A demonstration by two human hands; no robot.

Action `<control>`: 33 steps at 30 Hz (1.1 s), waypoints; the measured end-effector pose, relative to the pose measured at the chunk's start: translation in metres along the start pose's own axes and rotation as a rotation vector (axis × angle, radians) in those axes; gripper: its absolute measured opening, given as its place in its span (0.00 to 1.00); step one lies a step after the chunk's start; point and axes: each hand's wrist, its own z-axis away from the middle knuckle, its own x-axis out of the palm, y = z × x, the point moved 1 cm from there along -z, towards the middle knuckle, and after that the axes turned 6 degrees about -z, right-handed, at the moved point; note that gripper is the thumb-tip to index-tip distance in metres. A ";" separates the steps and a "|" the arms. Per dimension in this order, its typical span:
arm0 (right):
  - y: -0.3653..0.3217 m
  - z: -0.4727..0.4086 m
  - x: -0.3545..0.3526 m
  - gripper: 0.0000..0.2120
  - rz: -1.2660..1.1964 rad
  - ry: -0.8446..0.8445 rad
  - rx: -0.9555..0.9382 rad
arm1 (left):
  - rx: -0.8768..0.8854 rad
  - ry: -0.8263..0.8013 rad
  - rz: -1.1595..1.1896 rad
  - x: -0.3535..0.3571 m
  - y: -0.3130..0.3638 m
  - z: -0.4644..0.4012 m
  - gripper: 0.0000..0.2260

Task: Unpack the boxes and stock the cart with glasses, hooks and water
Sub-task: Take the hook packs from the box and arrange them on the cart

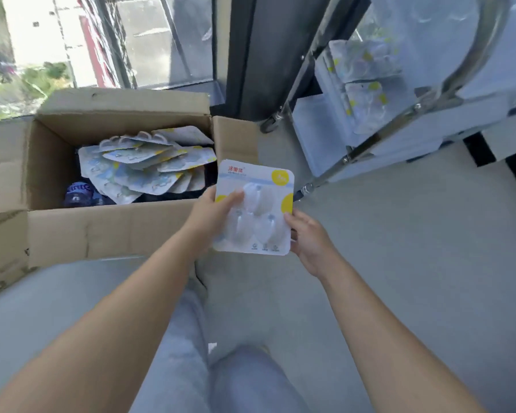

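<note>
cart (379,138): metal-framed, far right, a few hook packs (365,99) already on its shelf behind the rails.
box (57,231): open cardboard one on the floor at left, flaps out, loads more hook cards (143,165) piled loose inside, plus what looks like a water bottle (79,193) tucked in its near-left corner.
hook pack in hand (255,208): white card with yellow dots and clear plastic hooks, held up between box and cart, just right of the box's near corner.
left hand (209,214): fingers curled round the left edge, thumb across the front of the blister.
right hand (309,239): fingers pinching the pack's lower right edge, thumb on the front.
what could go wrong: my guess, the card is slick and bendy, so letting go with one hand mid-pass could let it flop or slide out. The cart rails sit in front of the shelf too, so a corner could catch on the way in and knock the packs already there.
</note>
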 end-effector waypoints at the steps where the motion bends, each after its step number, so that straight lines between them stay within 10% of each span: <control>1: 0.001 0.011 -0.021 0.11 -0.021 0.029 -0.007 | -0.012 -0.028 -0.019 0.022 0.001 0.007 0.08; 19: -0.061 0.010 -0.290 0.08 -0.217 0.333 -0.121 | -0.074 -0.289 -0.263 0.297 0.041 -0.014 0.10; 33: -0.109 -0.090 -0.450 0.14 0.247 0.361 -0.124 | 0.063 0.281 -0.345 0.493 0.037 -0.071 0.10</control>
